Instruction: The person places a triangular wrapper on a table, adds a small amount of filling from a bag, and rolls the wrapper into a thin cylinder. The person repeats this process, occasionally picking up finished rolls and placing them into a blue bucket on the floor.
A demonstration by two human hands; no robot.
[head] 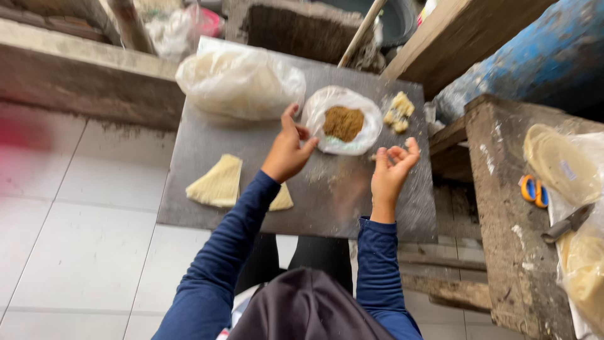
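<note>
Grey metal board (207, 141) sits on white tiled floor (82, 239), concrete ledges around. Left hand (287, 151) & right hand (391, 169) hover w/ fingers apart, holding nothing, near bag of brown filling (343, 123).

Both arms reach forward in dark blue sleeves. The left hand (287, 153) is raised with its back to the camera, fingers loosely spread and thumb out to the right. The right hand (391, 170) is held palm up, fingers curled inward with their tips close together, empty.
</note>
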